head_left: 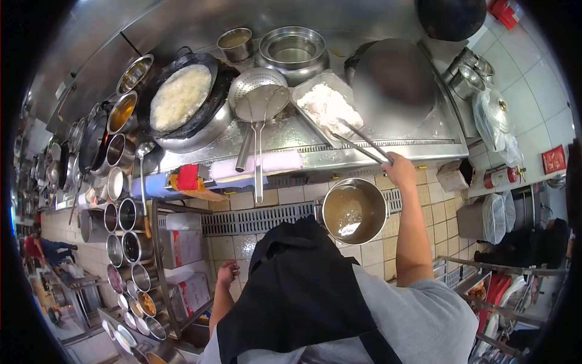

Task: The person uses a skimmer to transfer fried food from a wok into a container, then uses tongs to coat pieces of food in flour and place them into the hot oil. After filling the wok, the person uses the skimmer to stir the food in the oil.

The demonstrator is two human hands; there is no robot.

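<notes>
A: Entry, head view. Right hand?

B: Arm stretched forward over the edge of the range. The fingers are clamped round the near end of long metal tongs.

A: Where are the tongs' tips?

B: In the steel tray on the range top, touching the white floured pieces heaped in it. Whether the tips grip a piece cannot be told at this size.

A: Left hand?

B: It hangs low at the person's side, well apart from the range and near a wire rack. The fingers look loose and apart, with nothing in them.

A: What is around the tray?

B: To its left, a perforated skimmer lies bowl-up, with its handle pointing toward the person. Left of that is a wok filled with pale, frothy contents. To the tray's right is an empty dark wok, and behind it a steel bowl.

A: Below the range?

B: A pot of brownish liquid sits on the tiled floor, just under the right forearm. A pink towel lies along the range's front edge. At far left, round containers stand in rows.
</notes>
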